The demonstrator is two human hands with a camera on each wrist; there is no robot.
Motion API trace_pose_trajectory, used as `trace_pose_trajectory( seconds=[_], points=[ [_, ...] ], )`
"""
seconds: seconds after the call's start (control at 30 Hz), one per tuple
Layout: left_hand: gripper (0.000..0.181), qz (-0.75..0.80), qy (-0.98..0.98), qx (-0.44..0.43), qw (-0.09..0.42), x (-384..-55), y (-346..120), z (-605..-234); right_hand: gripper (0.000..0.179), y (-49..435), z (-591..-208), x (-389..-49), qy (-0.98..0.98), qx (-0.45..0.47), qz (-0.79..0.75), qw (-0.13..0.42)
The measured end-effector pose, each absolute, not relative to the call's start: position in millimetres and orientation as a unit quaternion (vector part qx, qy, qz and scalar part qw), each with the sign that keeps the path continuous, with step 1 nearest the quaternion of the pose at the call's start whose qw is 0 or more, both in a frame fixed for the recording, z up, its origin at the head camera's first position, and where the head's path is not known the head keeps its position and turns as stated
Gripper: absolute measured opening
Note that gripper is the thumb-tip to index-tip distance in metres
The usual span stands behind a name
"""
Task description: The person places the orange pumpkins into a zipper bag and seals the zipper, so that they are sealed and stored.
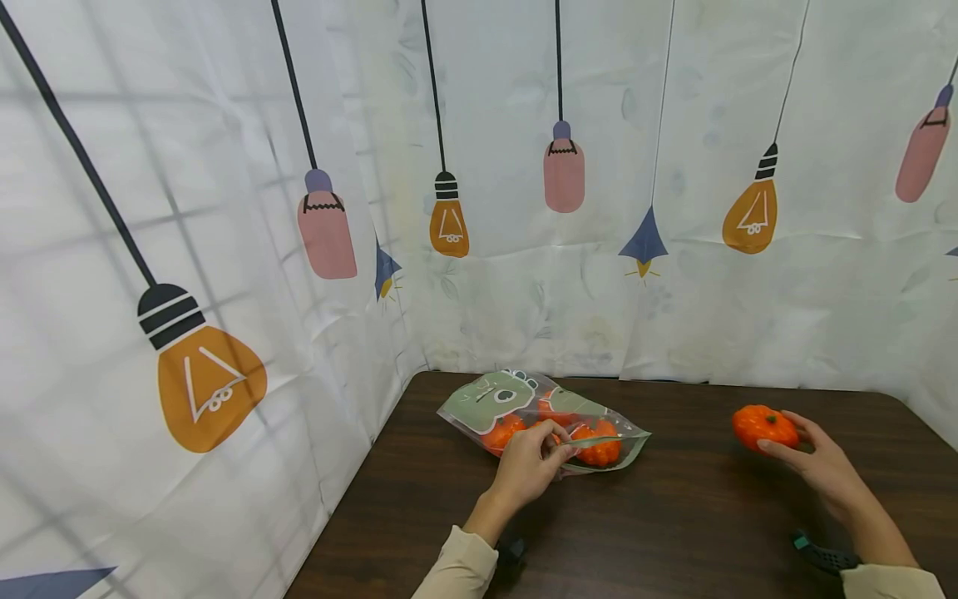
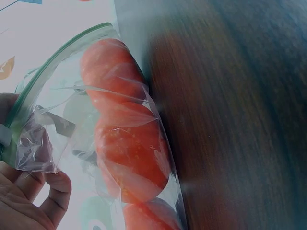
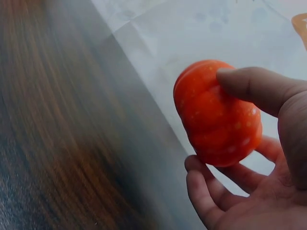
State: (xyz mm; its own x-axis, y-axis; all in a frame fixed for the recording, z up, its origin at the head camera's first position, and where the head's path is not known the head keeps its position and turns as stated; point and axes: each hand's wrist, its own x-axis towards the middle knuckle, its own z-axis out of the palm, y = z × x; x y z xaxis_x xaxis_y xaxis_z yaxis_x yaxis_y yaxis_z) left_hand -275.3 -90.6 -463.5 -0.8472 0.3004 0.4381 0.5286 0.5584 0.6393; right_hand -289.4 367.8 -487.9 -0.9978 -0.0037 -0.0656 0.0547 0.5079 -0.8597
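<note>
A clear zip bag printed with a green cartoon face lies at the back left of the dark wooden table. Several orange-red toy pumpkins show through its plastic. My left hand pinches the bag's green zip edge between thumb and fingers. Over the right side of the table, my right hand holds another ribbed orange pumpkin. In the right wrist view the thumb presses on its upper side and the fingers curl beneath it. A small dark green stem tops this pumpkin in the head view.
The brown table ends at a white curtain printed with hanging lamps, behind it and along its left side. A dark strap with a green end shows at the right wrist.
</note>
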Motion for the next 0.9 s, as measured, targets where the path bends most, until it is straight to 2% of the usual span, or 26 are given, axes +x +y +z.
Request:
trace_pose_trajectory(
  seconds=[0.4, 0.63, 0.9],
  points=[
    [0.008, -0.392, -0.875, -0.24, 0.152, -276, -90, -463, 0.085, 350, -475, -284, 0.875, -0.047, -0.482, 0.013],
    [0.01, -0.393, -0.873, -0.241, 0.159, -275, -91, -463, 0.074, 340, -468, -282, 0.873, -0.083, -0.48, 0.013],
    [0.01, -0.392, -0.874, -0.239, 0.163, -275, -90, -463, 0.07, 323, -462, -279, 0.851, -0.118, -0.511, 0.023]
  ],
)
